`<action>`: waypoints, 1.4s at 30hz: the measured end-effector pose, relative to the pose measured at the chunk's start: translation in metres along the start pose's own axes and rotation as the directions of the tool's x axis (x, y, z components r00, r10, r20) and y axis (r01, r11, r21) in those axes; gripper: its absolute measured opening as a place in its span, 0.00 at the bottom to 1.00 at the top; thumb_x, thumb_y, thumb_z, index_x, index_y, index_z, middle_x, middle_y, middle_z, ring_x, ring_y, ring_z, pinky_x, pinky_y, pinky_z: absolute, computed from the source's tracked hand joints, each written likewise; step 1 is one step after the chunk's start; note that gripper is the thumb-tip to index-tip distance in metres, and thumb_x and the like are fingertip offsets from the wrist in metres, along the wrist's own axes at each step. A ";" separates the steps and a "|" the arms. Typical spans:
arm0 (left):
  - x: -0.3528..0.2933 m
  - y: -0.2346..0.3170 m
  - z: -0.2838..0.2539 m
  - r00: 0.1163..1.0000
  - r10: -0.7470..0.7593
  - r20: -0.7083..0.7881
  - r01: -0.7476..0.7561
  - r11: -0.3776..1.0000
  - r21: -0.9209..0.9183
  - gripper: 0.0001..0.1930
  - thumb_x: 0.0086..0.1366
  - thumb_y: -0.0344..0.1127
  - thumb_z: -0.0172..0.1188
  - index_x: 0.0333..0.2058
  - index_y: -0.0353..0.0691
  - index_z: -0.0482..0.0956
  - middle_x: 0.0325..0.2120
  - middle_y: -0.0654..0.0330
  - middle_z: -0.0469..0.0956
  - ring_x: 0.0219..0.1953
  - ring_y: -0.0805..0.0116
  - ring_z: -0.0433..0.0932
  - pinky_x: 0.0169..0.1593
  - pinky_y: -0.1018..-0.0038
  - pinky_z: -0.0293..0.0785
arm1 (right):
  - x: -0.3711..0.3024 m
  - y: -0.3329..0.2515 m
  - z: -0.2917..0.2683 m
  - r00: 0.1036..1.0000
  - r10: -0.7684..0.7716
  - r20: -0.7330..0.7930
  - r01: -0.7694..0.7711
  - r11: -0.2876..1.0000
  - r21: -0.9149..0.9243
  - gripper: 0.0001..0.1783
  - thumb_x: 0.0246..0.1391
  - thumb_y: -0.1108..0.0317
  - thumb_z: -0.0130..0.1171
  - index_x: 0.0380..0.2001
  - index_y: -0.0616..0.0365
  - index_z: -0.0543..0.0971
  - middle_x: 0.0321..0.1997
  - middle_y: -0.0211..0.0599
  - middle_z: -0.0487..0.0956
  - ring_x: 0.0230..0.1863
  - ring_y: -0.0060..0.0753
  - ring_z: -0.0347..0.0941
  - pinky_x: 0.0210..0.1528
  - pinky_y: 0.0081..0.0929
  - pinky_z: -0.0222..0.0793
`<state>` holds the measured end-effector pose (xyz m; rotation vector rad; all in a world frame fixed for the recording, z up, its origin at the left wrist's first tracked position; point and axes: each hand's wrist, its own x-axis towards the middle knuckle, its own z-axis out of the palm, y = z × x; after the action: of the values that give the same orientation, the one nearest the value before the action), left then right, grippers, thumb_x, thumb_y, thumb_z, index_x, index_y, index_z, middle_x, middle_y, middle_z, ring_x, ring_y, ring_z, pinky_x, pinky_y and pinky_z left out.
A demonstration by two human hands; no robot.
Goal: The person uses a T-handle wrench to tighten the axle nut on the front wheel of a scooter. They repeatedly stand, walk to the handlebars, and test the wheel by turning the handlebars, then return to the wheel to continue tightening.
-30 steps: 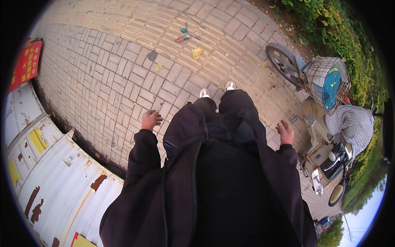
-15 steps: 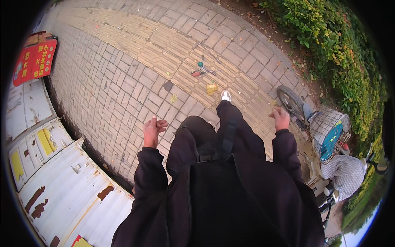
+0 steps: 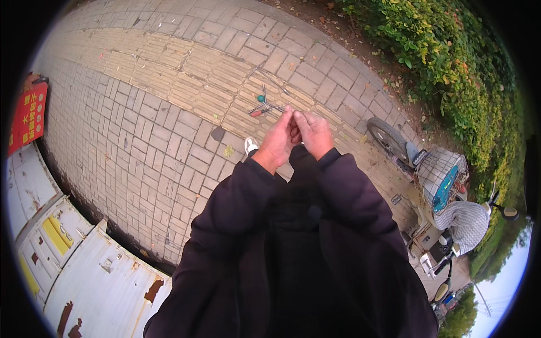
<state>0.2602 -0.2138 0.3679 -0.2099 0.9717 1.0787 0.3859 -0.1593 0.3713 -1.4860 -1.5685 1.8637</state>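
My left hand [image 3: 275, 143] and my right hand [image 3: 313, 134] meet in front of my body, over the pavement. The fingers of both are bent and pressed together at the tips. Whatever lies between them, if anything, is too small or hidden to make out. Just beyond the hands, on the yellow ribbed paving, rest a red-handled screwdriver [image 3: 256, 113] and a tool with a round green handle [image 3: 261, 98], their shafts crossing. Farther off lies a long thin metal rod [image 3: 273, 81]. Neither hand touches these tools.
A bicycle-like vehicle [image 3: 445, 190] with a wire front basket stands at right, beside a leafy hedge [image 3: 445, 73]. Along the left runs a rusty white metal structure [image 3: 107, 287], with a red sign [image 3: 27, 115] at its far end. My white shoe [image 3: 251, 145] is on the paving.
Both hands have come inward from wide apart and now meet at the middle, fingertips together. One shoe has come into view at left. The tools on the paving have stayed where they lay.
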 end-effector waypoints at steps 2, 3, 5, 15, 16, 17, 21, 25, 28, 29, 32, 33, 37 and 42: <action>-0.004 0.018 -0.007 0.997 0.071 -0.010 -0.070 0.993 0.093 0.33 0.78 0.63 0.43 0.56 0.36 0.76 0.50 0.57 0.80 0.54 0.64 0.78 0.61 0.66 0.71 | 0.002 -0.011 0.001 0.903 -0.429 0.041 0.355 0.687 -0.634 0.12 0.63 0.61 0.61 0.29 0.58 0.78 0.29 0.38 0.82 0.32 0.40 0.81 0.31 0.39 0.75; -0.005 0.029 -0.010 0.995 0.097 -0.017 -0.094 0.987 0.131 0.33 0.78 0.62 0.44 0.58 0.34 0.75 0.52 0.55 0.80 0.56 0.62 0.77 0.62 0.65 0.70 | 0.002 -0.015 -0.002 0.899 -0.435 0.056 0.350 0.635 -0.688 0.10 0.61 0.62 0.61 0.31 0.58 0.79 0.32 0.39 0.82 0.35 0.43 0.81 0.34 0.40 0.76; -0.001 0.047 -0.008 0.983 0.182 -0.027 -0.170 0.957 0.234 0.34 0.79 0.59 0.44 0.61 0.29 0.71 0.58 0.48 0.78 0.62 0.58 0.76 0.66 0.63 0.69 | 0.006 -0.019 -0.008 0.892 -0.432 0.135 0.367 0.515 -0.775 0.08 0.58 0.64 0.62 0.35 0.58 0.82 0.36 0.41 0.82 0.41 0.50 0.80 0.40 0.42 0.77; 0.039 0.081 0.032 0.884 0.044 0.466 0.060 0.977 -0.205 0.36 0.79 0.58 0.42 0.65 0.24 0.64 0.63 0.40 0.71 0.65 0.46 0.72 0.67 0.55 0.71 | 0.050 0.026 -0.036 0.855 -0.434 0.283 0.466 0.403 -0.788 0.09 0.50 0.68 0.61 0.35 0.58 0.81 0.40 0.40 0.81 0.48 0.45 0.79 0.50 0.41 0.75; 0.049 0.076 0.028 0.927 -0.022 0.374 0.087 0.984 -0.156 0.37 0.79 0.58 0.42 0.66 0.24 0.62 0.64 0.40 0.69 0.66 0.45 0.71 0.67 0.55 0.70 | 0.055 0.035 -0.035 0.859 -0.419 0.295 0.483 0.469 -0.739 0.10 0.50 0.69 0.60 0.37 0.58 0.82 0.43 0.41 0.82 0.50 0.45 0.78 0.52 0.41 0.74; 0.059 0.068 0.024 0.957 -0.069 0.282 0.108 0.987 -0.123 0.38 0.79 0.59 0.43 0.67 0.24 0.61 0.66 0.39 0.66 0.67 0.45 0.70 0.68 0.54 0.70 | 0.058 0.043 -0.034 0.889 -0.325 0.324 0.456 0.548 -0.702 0.11 0.51 0.69 0.59 0.38 0.58 0.82 0.45 0.42 0.82 0.52 0.45 0.78 0.55 0.40 0.73; 0.085 0.068 -0.032 0.949 0.046 -0.311 0.071 0.932 0.355 0.42 0.78 0.60 0.45 0.70 0.23 0.54 0.69 0.37 0.61 0.68 0.46 0.69 0.68 0.56 0.69 | 0.070 0.074 -0.034 0.810 -0.503 0.303 0.544 0.451 -0.708 0.12 0.54 0.67 0.59 0.41 0.57 0.82 0.49 0.44 0.82 0.53 0.47 0.78 0.54 0.40 0.74; 0.104 0.074 -0.108 0.909 -0.109 -0.402 0.199 0.962 0.189 0.39 0.78 0.58 0.47 0.67 0.22 0.59 0.64 0.38 0.69 0.63 0.49 0.74 0.65 0.61 0.72 | 0.085 0.123 -0.035 0.996 0.005 0.091 0.059 0.730 -0.681 0.11 0.55 0.62 0.63 0.37 0.57 0.82 0.42 0.46 0.83 0.46 0.51 0.80 0.47 0.44 0.75; 0.142 0.055 -0.161 0.896 -0.116 -0.429 0.281 0.896 0.343 0.36 0.79 0.57 0.46 0.63 0.22 0.66 0.57 0.39 0.77 0.59 0.51 0.78 0.62 0.63 0.74 | 0.119 0.184 -0.023 0.979 0.199 0.035 -0.145 0.815 -0.561 0.13 0.55 0.58 0.65 0.33 0.57 0.84 0.35 0.46 0.84 0.41 0.53 0.81 0.44 0.46 0.75; 0.159 0.046 -0.180 0.881 -0.148 -0.450 0.312 0.896 0.317 0.33 0.78 0.56 0.48 0.57 0.23 0.73 0.51 0.42 0.81 0.53 0.53 0.82 0.59 0.63 0.77 | 0.131 0.209 -0.015 0.961 0.276 0.007 -0.227 0.805 -0.548 0.13 0.54 0.57 0.66 0.32 0.57 0.85 0.33 0.45 0.85 0.40 0.53 0.81 0.44 0.46 0.75; 0.210 0.016 -0.247 0.878 -0.247 -0.411 0.384 0.875 0.295 0.30 0.77 0.57 0.51 0.52 0.27 0.76 0.44 0.47 0.83 0.46 0.58 0.83 0.54 0.64 0.77 | 0.180 0.299 0.025 0.910 0.407 -0.076 -0.396 0.803 -0.445 0.14 0.53 0.57 0.67 0.30 0.57 0.87 0.31 0.46 0.85 0.39 0.53 0.81 0.44 0.46 0.75; 0.223 0.006 -0.270 0.880 -0.262 -0.395 0.390 0.874 0.290 0.28 0.77 0.55 0.52 0.49 0.28 0.76 0.43 0.49 0.83 0.45 0.61 0.83 0.52 0.66 0.78 | 0.196 0.331 0.043 0.912 0.398 -0.093 -0.397 0.806 -0.440 0.13 0.53 0.57 0.68 0.30 0.57 0.87 0.31 0.46 0.85 0.39 0.53 0.82 0.44 0.46 0.76; 0.255 -0.018 -0.351 0.870 -0.282 -0.405 0.416 0.860 0.295 0.25 0.77 0.51 0.54 0.49 0.29 0.77 0.42 0.51 0.83 0.44 0.63 0.83 0.50 0.68 0.78 | 0.266 0.447 0.111 0.933 0.353 -0.064 -0.312 0.711 -0.630 0.17 0.49 0.60 0.70 0.40 0.55 0.85 0.40 0.46 0.85 0.47 0.51 0.80 0.50 0.46 0.75; 0.269 -0.021 -0.392 0.792 -0.342 -0.506 0.486 0.855 0.183 0.22 0.77 0.50 0.55 0.46 0.32 0.79 0.40 0.52 0.84 0.41 0.64 0.84 0.48 0.68 0.80 | 0.336 0.520 0.165 0.991 0.095 -0.097 -0.134 0.589 -0.797 0.33 0.45 0.64 0.74 0.55 0.59 0.77 0.57 0.44 0.78 0.60 0.50 0.73 0.58 0.43 0.71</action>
<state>0.0888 -0.2774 -0.0711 -0.4188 1.4240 0.4535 0.3015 -0.1912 -0.2627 -1.9694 -2.5396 1.1342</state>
